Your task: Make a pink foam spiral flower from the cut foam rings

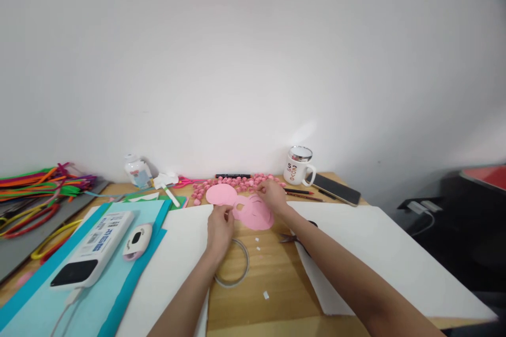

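Note:
My left hand (220,227) pinches the edge of a pink paper cutout (253,214) lying on the wooden desk (272,268). The cutout has round lobes, one circle (220,194) reaching toward the back. My right hand (272,195) rests on the cutout's far right edge, fingers bent, next to a heap of small pink rolled pieces (237,185). A clear tape ring (233,268) lies under my left wrist. Scissors (290,237) sit partly hidden beneath my right forearm.
White sheets lie left (174,268) and right (379,253). Blue paper (118,284) carries a white power bank (93,248) and a small white device (137,240). Colourful pipe cleaners (35,189) are far left. A mug (299,166), phone (336,188), pencils (302,193) and glue bottle (136,170) line the wall.

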Available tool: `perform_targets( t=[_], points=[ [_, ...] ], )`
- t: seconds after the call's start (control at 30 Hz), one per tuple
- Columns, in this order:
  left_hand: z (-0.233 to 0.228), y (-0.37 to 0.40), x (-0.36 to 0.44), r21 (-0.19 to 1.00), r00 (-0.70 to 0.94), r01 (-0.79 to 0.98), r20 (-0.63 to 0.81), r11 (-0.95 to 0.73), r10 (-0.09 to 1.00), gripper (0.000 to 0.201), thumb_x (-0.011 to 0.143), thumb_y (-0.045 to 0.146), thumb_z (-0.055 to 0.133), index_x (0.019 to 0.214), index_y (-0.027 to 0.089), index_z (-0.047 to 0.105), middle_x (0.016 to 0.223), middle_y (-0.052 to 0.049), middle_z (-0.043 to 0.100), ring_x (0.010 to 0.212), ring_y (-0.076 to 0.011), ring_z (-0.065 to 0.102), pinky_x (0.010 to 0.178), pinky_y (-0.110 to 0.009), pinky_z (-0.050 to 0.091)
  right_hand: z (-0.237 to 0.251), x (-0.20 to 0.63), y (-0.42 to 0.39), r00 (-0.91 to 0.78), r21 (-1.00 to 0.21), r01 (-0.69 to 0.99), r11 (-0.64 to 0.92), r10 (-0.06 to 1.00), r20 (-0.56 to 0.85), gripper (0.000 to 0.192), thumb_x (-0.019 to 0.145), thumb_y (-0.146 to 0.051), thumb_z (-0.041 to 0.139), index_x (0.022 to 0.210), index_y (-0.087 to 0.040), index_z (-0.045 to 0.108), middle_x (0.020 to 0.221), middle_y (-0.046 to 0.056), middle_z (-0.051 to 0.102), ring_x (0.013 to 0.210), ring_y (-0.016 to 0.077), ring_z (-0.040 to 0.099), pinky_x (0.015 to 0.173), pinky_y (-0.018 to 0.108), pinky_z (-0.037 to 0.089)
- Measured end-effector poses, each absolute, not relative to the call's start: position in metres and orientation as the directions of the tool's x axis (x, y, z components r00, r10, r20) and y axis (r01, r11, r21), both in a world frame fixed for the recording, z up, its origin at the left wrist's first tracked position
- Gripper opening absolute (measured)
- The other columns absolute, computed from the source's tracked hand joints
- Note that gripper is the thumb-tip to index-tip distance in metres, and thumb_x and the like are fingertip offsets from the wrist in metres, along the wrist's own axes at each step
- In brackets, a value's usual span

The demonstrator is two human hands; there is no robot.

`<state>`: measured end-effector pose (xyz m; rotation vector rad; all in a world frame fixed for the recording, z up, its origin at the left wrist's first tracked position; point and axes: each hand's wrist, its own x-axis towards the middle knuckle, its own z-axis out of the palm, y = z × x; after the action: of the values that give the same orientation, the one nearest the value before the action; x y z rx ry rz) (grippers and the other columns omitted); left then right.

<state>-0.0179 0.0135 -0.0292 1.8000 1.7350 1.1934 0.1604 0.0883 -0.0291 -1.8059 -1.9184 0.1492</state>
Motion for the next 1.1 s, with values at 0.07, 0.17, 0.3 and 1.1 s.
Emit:
perform_targets(
  t=[0.07,0.17,0.3,1.1],
  points=[
    [-0.030,0.015,-0.019,0.824,-0.153,0.548,0.268,-0.144,0.951,0.020,0.068,0.009,0.048,0.079,0.014,0.065,0.078,-0.007,0.065,0.069,-0.0171,0.059,0.069,-0.031,0.045,-0.029,0.160,0.084,-0.012,-0.390,0.912,0.127,0.958,0.286,0.017,0.076,-0.021,0.050,0.081,-0.018,0.066,0.089,0.007,0.064,0.082,0.0171,0.056,0.063,0.023,0.036],
    [-0.032,0.019,-0.019,0.916,-0.179,0.394,0.161,-0.079,0.971,0.023,0.064,0.004,0.049,0.078,0.014,0.065,0.077,-0.006,0.065,0.069,-0.0160,0.059,0.069,-0.029,0.045,-0.026,0.157,0.071,-0.080,-0.372,0.908,0.191,0.952,0.294,0.021,0.079,-0.023,0.047,0.091,-0.020,0.064,0.096,0.007,0.063,0.089,0.0176,0.054,0.071,0.024,0.037],
    [-0.036,0.024,-0.018,0.968,-0.229,0.250,0.057,0.002,0.972,0.031,0.066,0.007,0.048,0.095,0.012,0.060,0.086,-0.009,0.065,0.063,-0.0126,0.060,0.056,-0.023,0.046,-0.026,0.146,0.049,-0.311,-0.325,0.860,0.394,0.908,0.280,0.028,0.076,-0.028,0.055,0.103,-0.024,0.060,0.102,0.005,0.062,0.099,0.0211,0.050,0.080,0.030,0.036],
    [-0.007,0.009,-0.010,0.988,-0.057,-0.068,0.136,-0.139,0.989,0.032,0.066,0.030,0.064,0.093,0.014,0.067,0.078,-0.006,0.069,0.077,-0.0178,0.062,0.078,-0.032,0.046,-0.022,0.149,0.024,-0.142,-0.966,-0.258,-0.022,0.990,0.016,0.041,0.071,-0.046,0.058,0.099,-0.016,0.052,0.079,0.007,0.064,0.069,0.0197,0.064,0.066,0.038,0.053]
  ],
)
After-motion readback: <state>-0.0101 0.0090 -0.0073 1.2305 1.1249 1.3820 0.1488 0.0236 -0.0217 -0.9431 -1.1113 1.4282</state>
